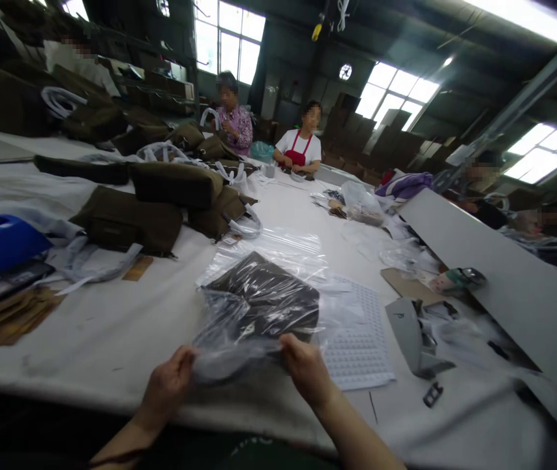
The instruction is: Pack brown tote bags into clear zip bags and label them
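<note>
A dark olive handbag (pixel 278 297) lies inside a clear plastic bag (pixel 224 320) on the white-covered table, close in front of me. My left hand (pixel 171 382) is closed on the near left edge of the plastic. On the near right edge, my right hand (pixel 305 365) pinches the same plastic bag. Between my hands the plastic is stretched, with a pale, wrapped curved part, perhaps a handle, showing through it. Printed label sheets (pixel 359 339) lie partly under the bag's right side.
Several olive handbags (pixel 126 219) with wrapped handles are heaped at left, beside a blue object (pixel 2 248) and brown card pieces (pixel 19 316). At right are a grey tape dispenser (pixel 410 336), a jar (pixel 459 279) and a slanting white board (pixel 494 294). Co-workers (pixel 301 147) are across the table.
</note>
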`<state>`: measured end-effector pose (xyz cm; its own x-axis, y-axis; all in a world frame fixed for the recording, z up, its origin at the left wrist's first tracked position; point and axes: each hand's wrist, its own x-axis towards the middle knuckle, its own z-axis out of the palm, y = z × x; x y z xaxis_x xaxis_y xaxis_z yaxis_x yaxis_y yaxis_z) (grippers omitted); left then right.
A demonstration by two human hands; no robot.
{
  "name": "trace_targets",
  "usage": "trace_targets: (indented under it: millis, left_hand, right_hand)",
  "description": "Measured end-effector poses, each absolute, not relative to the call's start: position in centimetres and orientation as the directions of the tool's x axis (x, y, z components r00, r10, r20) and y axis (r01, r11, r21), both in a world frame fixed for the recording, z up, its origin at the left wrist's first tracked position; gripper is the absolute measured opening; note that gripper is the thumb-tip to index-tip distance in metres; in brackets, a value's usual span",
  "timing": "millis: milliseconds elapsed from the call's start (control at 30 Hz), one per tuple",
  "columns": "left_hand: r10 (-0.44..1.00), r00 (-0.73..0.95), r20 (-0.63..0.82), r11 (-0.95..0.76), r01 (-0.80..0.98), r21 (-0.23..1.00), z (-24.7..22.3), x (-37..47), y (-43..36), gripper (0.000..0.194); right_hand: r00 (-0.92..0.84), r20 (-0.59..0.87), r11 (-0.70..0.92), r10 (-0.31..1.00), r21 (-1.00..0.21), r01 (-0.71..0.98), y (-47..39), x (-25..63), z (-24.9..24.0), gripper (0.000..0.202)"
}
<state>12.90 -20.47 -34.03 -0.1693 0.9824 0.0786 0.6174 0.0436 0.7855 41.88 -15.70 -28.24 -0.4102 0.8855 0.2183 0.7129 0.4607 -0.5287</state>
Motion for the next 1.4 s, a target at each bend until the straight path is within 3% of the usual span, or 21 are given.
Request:
trace_targets:
  millis: [100,200,333,400,500,533,600,667,733,833,933,1000,1100,1200,1300,1400]
  left_hand:
    - [0.99,-0.095,-0.109,0.144,0.645,0.75,-34.0,12.5,-20.3,0.027]
    - [0.98,-0.115,-0.165,0.2,0.641,0.741,-34.5,12.7,-20.6,0.029]
    - [0.971,-0.087,-0.221,0.228,0.597,0.769,-35.1,12.3,-21.0,0.031]
    - [0.97,0.006,-0.245,0.201,0.552,0.809,-35.1,11.2,-21.3,0.034]
    - [0.918,0.296,-0.265,0.103,0.467,0.878,-34.3,8.5,-21.3,0.037]
    - [0.902,0.352,-0.252,0.071,0.453,0.889,-33.7,7.8,-21.2,0.037]
    - [0.943,0.296,-0.154,-0.003,0.47,0.883,-32.3,7.3,-20.5,0.034]
    - [0.983,0.172,0.067,-0.15,0.532,0.833,-31.0,8.5,-19.4,0.027]
    - [0.925,0.206,0.321,-0.378,0.605,0.701,-30.5,11.2,-17.9,0.027]
    - [0.776,0.363,0.515,-0.587,0.713,0.383,-32.4,15.5,-15.6,0.04]
    - [0.752,0.361,0.552,-0.534,0.824,0.19,-36.1,17.3,-14.1,0.051]
    - [0.768,0.356,0.533,-0.499,0.853,0.149,-37.8,17.1,-13.7,0.057]
    - [0.789,0.348,0.507,-0.476,0.867,0.146,-38.2,16.5,-13.6,0.061]
    - [0.798,0.346,0.493,-0.473,0.867,0.158,-37.4,16.4,-13.7,0.062]
    - [0.793,0.364,0.489,-0.487,0.861,0.149,-37.3,16.5,-13.7,0.065]
    - [0.79,0.376,0.485,-0.496,0.856,0.145,-38.2,16.4,-13.7,0.068]
  right_hand:
    - [-0.296,-0.043,0.24,0.954,-0.48,0.844,-15.3,39.9,-27.1,0.016]
    - [-0.281,0.011,0.26,0.96,-0.418,0.871,-14.7,38.3,-26.2,0.012]
    - [-0.365,0.104,0.373,0.925,-0.429,0.823,-12.7,36.0,-25.4,0.013]
    - [-0.416,0.115,0.423,0.902,-0.423,0.801,-11.2,34.9,-25.4,0.014]
    - [-0.463,0.054,0.449,0.885,-0.37,0.814,-9.3,33.5,-25.6,0.01]
    - [-0.455,0.015,0.432,0.89,-0.344,0.834,-8.8,33.1,-25.6,0.01]
    - [-0.409,-0.057,0.377,0.911,-0.285,0.881,-8.1,32.5,-25.9,0.017]
    - [-0.361,-0.079,0.336,0.929,-0.226,0.914,-7.7,32.0,-26.1,0.024]
    - [-0.341,-0.058,0.327,0.938,-0.179,0.928,-7.6,31.8,-26.4,0.025]
    - [-0.374,-0.011,0.369,0.927,-0.14,0.919,-7.5,31.7,-26.9,0.017]
    - [-0.479,0.048,0.481,0.877,-0.109,0.87,-7.4,32.0,-27.4,0.015]
    - [-0.545,0.085,0.551,0.834,-0.073,0.832,-7.2,32.1,-27.6,0.016]
    - [-0.571,0.112,0.578,0.813,-0.042,0.815,-6.9,31.9,-27.4,0.034]
    - [-0.507,0.201,0.538,0.838,-0.149,0.83,-6.7,33.3,-26.5,0.044]
    - [-0.334,0.364,0.477,0.869,-0.444,0.758,-7.0,39.0,-26.1,0.031]
    - [0.045,0.373,0.268,0.927,-0.74,0.617,-7.9,49.5,-27.0,0.02]
